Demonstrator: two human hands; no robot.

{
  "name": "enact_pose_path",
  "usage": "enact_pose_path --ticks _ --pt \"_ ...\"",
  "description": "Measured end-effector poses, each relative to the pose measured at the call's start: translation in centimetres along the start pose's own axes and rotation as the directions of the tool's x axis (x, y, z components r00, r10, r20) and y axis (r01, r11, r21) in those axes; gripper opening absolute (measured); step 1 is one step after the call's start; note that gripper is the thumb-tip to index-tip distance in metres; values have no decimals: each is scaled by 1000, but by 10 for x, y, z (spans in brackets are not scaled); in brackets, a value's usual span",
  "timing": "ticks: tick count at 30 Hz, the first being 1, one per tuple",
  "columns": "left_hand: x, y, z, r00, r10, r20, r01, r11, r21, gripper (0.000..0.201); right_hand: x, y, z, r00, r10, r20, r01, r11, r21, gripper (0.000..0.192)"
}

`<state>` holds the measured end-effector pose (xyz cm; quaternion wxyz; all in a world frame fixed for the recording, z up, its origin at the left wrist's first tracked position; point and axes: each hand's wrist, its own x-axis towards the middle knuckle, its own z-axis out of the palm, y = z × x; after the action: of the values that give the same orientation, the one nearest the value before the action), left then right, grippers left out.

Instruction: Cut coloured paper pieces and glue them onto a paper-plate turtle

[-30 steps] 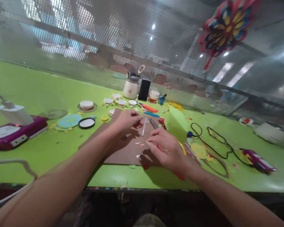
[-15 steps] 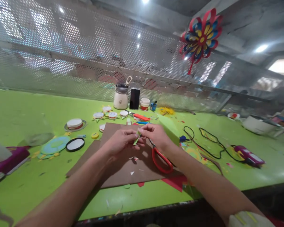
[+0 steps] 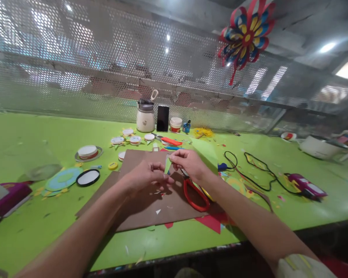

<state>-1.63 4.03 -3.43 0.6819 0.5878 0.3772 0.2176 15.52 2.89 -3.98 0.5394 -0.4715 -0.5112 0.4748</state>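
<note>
Over the brown cardboard sheet (image 3: 150,200), the left hand (image 3: 143,177) pinches the lower end of a small green paper strip (image 3: 167,166) between closed fingertips. The right hand (image 3: 188,164) pinches its upper end the same way. Just right of them on the cardboard, red-handled scissors (image 3: 195,193) lie flat.

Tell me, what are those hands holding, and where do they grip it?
A small green paper strip: right hand pinches its top end, left hand its bottom end.
</note>
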Motion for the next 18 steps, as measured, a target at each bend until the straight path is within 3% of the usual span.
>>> enact_pose_path --ticks 3,9,12,18 --pt "7 -2 -13 990 66 -124 -53 993 110 16 0 1 -5 1000 1 -17 -1 1000 -1 20" --pt "4 20 -42 908 198 -370 -185 980 72 23 0 5 -4 1000 25 16 -24 1000 -20 20" --pt "-1 33 -39 910 212 -356 -189 977 99 27 1 4 1 999 19 49 -18 1000 -21 21" --pt "-2 33 -11 979 107 -172 -89 990 109 26 3 -4 3 994 -21 106 30 996 -84 21"
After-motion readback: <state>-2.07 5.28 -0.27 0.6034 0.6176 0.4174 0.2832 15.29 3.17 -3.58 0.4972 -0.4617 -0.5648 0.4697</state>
